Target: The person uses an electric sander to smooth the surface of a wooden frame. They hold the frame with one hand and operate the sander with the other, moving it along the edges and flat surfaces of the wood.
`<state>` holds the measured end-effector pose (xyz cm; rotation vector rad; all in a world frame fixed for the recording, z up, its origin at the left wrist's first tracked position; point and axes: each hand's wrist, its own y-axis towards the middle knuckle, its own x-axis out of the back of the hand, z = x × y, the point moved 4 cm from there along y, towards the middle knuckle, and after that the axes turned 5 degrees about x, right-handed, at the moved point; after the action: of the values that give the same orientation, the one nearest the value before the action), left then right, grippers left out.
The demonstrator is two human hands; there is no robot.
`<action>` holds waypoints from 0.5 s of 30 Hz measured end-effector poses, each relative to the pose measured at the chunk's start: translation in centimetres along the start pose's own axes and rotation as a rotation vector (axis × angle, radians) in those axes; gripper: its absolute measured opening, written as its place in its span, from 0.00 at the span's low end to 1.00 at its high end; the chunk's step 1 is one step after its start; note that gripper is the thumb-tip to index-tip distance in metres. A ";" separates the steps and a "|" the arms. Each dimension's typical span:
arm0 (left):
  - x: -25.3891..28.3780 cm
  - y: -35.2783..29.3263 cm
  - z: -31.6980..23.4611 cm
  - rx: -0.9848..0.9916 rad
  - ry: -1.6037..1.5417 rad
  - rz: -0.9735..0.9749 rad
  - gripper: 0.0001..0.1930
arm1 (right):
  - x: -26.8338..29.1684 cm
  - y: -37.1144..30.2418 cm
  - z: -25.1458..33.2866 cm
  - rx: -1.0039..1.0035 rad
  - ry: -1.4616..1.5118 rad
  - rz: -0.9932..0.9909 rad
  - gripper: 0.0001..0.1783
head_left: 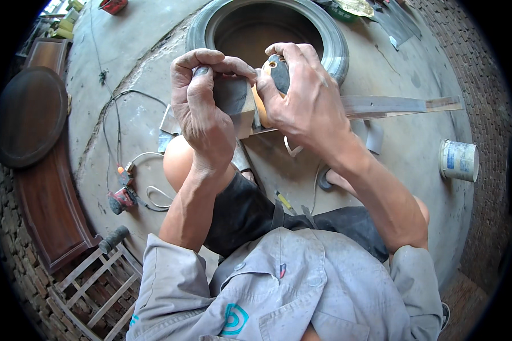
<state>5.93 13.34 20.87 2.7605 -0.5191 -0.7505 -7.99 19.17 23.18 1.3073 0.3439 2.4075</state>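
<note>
In front of my chest my right hand [304,94] is wrapped round a small orange-sided tool [280,75] with a dark grey face and a brass-coloured ring in one end. Its kind is hard to make out. My left hand [205,108] is closed, the fingers curled and dusty at the upper edge of a dark grey and tan sheet [233,96] that resembles sandpaper. Its fingertips come close to my right thumb. The sheet lies right beside the tool. My fingers partly hide both pieces.
Beyond my hands a grey tyre [335,54] lies on the concrete floor. A long flat strip [387,106] extends right, near a white bucket [459,161]. Leftward are cables, a red power tool [121,200], a dark oval board [31,116] on a wooden panel [57,210], and a slatted frame [99,286].
</note>
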 end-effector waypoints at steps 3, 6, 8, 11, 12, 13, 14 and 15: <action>0.2 -0.1 0.1 -0.005 0.000 0.003 0.10 | 0.5 -1.1 0.8 -0.021 0.014 0.028 0.24; 0.2 -0.2 0.2 0.002 -0.001 -0.008 0.09 | 0.7 -1.6 0.9 0.002 0.020 0.014 0.23; 0.1 -0.1 0.1 -0.010 -0.002 0.005 0.09 | 0.6 -1.1 0.9 -0.009 0.004 0.009 0.24; 0.0 -0.1 0.0 -0.010 -0.011 0.005 0.09 | 0.1 -0.1 0.4 -0.023 -0.010 0.003 0.25; 0.0 -0.1 0.0 -0.007 -0.015 0.002 0.09 | 0.0 0.2 0.1 -0.028 -0.013 0.001 0.25; 0.0 -0.1 0.0 -0.009 -0.009 -0.005 0.09 | -0.1 0.4 0.0 -0.032 -0.010 0.008 0.26; 0.0 -0.1 -0.1 -0.011 -0.003 -0.012 0.09 | -0.2 0.5 -0.1 -0.026 -0.007 0.006 0.26; 0.0 -0.1 -0.1 -0.013 0.003 -0.019 0.09 | -0.3 0.6 -0.1 -0.020 -0.003 0.005 0.27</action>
<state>6.03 13.45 20.93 2.7577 -0.4864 -0.7507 -8.04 18.52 23.17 1.3042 0.3151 2.4063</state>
